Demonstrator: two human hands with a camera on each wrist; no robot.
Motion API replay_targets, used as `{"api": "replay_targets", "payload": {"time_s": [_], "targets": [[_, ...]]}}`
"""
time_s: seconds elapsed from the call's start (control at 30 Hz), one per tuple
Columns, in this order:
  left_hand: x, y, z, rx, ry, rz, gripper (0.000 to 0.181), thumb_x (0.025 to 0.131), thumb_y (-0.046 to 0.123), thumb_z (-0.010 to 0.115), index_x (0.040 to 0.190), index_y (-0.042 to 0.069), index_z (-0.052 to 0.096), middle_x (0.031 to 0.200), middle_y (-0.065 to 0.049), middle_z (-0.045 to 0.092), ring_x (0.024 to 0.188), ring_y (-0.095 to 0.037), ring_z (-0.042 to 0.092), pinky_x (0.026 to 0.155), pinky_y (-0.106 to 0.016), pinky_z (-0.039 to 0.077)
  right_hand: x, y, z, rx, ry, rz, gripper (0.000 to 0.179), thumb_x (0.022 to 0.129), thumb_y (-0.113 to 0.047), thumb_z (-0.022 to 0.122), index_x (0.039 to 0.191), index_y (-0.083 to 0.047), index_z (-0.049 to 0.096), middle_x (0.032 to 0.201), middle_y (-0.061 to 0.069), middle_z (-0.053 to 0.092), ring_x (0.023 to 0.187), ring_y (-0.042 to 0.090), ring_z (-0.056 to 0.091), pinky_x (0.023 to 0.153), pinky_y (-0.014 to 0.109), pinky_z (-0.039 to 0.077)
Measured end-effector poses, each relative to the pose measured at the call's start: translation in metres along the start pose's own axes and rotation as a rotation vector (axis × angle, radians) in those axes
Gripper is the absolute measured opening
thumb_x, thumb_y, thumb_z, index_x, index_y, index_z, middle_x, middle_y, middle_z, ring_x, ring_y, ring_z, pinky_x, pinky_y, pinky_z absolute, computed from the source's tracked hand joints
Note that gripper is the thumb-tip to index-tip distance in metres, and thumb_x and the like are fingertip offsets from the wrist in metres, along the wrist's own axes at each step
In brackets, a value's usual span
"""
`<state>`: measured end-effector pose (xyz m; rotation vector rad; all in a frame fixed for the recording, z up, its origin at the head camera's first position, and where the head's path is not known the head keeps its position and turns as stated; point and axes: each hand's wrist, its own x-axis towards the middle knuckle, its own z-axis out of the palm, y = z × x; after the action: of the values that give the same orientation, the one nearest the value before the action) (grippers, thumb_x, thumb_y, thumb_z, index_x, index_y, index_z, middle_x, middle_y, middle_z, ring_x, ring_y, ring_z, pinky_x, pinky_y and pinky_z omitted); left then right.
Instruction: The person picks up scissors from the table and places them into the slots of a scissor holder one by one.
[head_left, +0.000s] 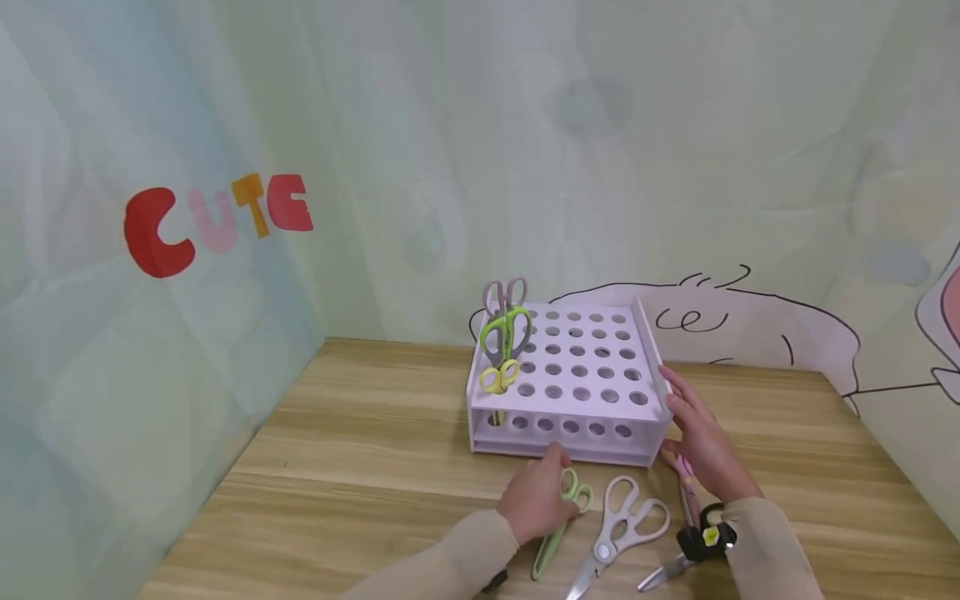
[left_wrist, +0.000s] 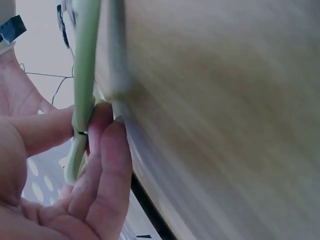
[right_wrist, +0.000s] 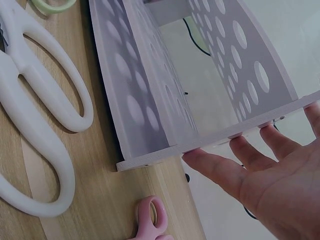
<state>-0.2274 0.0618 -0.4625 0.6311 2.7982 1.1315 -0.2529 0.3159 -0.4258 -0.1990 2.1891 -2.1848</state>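
Note:
My left hand [head_left: 534,498] pinches a pair of light green scissors [left_wrist: 86,65] near the pivot between thumb and fingers, just in front of the white holed rack [head_left: 555,408]. Its blades point toward me in the head view. With fingertips against the rack's right side panel, my right hand [right_wrist: 285,185] lies with its fingers extended. Three pairs stand in the rack's left column: mauve-handled scissors [head_left: 516,289], bright green and grey scissors [head_left: 519,310] and small yellow scissors [head_left: 491,381].
White-handled scissors [head_left: 604,552] lie in front of the rack. Pink scissors [right_wrist: 150,220] rest under my right hand, beside black-handled scissors [head_left: 693,542]. A fabric backdrop [head_left: 420,167] stands behind the wooden table [head_left: 360,417].

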Motion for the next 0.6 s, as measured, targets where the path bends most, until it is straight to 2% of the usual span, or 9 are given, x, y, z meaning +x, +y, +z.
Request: {"api": "replay_targets", "payload": {"time_s": [0.17,0.3,0.4,0.6], "targets": [[0.002,-0.002,-0.008,-0.056,-0.017,0.013,0.050,0.073,0.006,0.084,0.112,0.009,0.052,0.071,0.003,0.053,0.059,-0.011,0.050,0.054,-0.027,0.045,0.000,-0.001,0.000,0.000,0.001,0.004,0.058,0.109,-0.037,0.032,0.160,-0.021,0.010,0.165,0.012,-0.001,0.146,0.043,0.008,0.104,0.072,0.026],[0.003,0.000,-0.019,-0.132,-0.021,0.040,0.050,0.076,0.005,0.081,0.115,0.009,0.050,0.069,0.003,0.054,0.054,-0.010,0.049,0.048,-0.026,0.045,0.000,-0.001,0.000,0.012,0.008,0.000,0.058,0.109,-0.036,0.033,0.160,-0.019,0.010,0.164,0.012,0.001,0.146,0.041,0.007,0.105,0.073,0.023],[0.002,0.004,-0.027,-0.179,-0.017,0.037,0.050,0.078,0.005,0.080,0.118,0.009,0.050,0.066,0.003,0.053,0.051,-0.010,0.049,0.045,-0.026,0.044,0.000,-0.001,0.001,0.034,0.008,0.001,0.058,0.109,-0.034,0.033,0.160,-0.018,0.010,0.163,0.013,0.003,0.146,0.040,0.007,0.106,0.073,0.022],[0.002,0.013,-0.038,-0.233,-0.019,0.025,0.049,0.079,0.006,0.080,0.119,0.011,0.052,0.072,0.003,0.058,0.056,-0.011,0.054,0.051,-0.026,0.048,0.001,0.001,0.001,0.048,0.013,0.006,0.058,0.109,-0.033,0.033,0.160,-0.017,0.010,0.163,0.014,0.003,0.146,0.039,0.007,0.106,0.073,0.020]]}}
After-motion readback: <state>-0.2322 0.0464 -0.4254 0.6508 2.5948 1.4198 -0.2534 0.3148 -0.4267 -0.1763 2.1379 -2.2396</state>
